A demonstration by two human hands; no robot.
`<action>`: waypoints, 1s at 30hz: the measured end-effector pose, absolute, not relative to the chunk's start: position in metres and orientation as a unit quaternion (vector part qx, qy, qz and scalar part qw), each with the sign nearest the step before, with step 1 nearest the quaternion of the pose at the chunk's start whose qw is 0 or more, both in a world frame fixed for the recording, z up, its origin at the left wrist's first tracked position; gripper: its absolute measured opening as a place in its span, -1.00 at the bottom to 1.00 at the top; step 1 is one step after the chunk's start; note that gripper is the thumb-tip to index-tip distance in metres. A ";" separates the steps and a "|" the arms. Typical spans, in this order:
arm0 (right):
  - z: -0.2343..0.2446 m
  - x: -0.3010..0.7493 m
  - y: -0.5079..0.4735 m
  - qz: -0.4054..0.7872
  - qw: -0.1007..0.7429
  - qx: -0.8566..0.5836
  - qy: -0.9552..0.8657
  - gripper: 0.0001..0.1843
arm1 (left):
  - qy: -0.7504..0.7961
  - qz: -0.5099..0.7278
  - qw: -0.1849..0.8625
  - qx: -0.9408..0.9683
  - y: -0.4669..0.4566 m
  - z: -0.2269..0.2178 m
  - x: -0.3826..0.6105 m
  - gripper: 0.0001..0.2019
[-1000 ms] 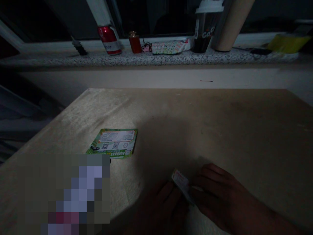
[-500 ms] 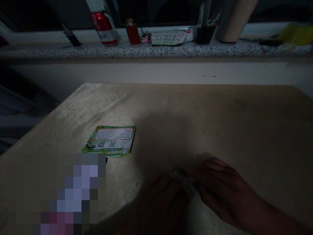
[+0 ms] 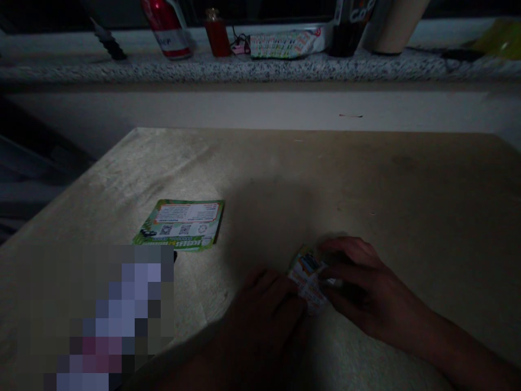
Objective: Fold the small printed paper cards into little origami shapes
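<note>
A small printed piece of paper [image 3: 311,285], white with coloured pictures and lettering, lies on the table between my hands. My left hand [image 3: 271,309] is in deep shadow, its fingers curled and closed over the paper's left edge. From the right, my right hand [image 3: 358,282] holds the paper's right edge between thumb and fingers, where a bit of it bends up. Farther left lies a green printed card or packet [image 3: 181,224] with text and square codes on its face, apart from both hands.
A blurred-out patch [image 3: 93,320] covers the table's lower left. Behind the table [image 3: 366,174], a speckled windowsill [image 3: 228,69] bears a red can [image 3: 166,30], a small red bottle [image 3: 217,35], a crinkled packet [image 3: 285,44], a dark bottle [image 3: 348,32] and a beige cylinder [image 3: 399,27].
The paper was crumpled and mostly covered by my hands; now it lies flatter with its print showing. My right hand has shifted slightly up, its fingers more apart. The view has tilted slightly down.
</note>
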State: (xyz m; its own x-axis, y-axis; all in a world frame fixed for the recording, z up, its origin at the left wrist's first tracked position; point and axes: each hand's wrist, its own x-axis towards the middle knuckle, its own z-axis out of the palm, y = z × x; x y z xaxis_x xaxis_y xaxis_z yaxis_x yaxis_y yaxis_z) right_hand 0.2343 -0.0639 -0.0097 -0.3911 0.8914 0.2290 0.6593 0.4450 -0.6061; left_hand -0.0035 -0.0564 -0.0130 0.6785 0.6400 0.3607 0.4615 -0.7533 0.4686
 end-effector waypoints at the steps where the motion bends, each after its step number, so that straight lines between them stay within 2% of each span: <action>1: -0.009 0.235 -0.063 0.216 0.269 -0.480 -0.807 -0.76 | 0.312 0.250 0.180 0.899 -0.057 -0.013 -0.004 -0.87; 8: -0.009 0.233 -0.062 0.217 0.271 -0.491 -0.799 -0.83 | 0.293 0.275 0.189 0.896 -0.055 -0.017 -0.005 -0.90; 16: -0.008 0.233 -0.063 0.223 0.249 -0.504 -0.796 -0.70 | 0.317 0.250 0.192 0.895 -0.057 -0.002 -0.005 -0.91; 22: -0.008 0.232 -0.063 0.222 0.243 -0.519 -0.789 -0.72 | 0.288 0.249 0.176 0.908 -0.050 -0.008 -0.006 -0.92; 30: -0.007 0.231 -0.063 0.218 0.248 -0.519 -0.788 -0.71 | 0.379 0.211 0.197 0.879 -0.049 -0.006 0.002 -0.84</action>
State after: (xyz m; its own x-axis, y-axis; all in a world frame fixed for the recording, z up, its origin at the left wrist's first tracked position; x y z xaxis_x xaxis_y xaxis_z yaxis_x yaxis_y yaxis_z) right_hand 0.2305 -0.0632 -0.0069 -0.3375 0.9269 0.1640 0.7107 0.3652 -0.6014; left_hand 0.0018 -0.0492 -0.0061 0.6233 0.7500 0.2212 0.5839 -0.6346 0.5063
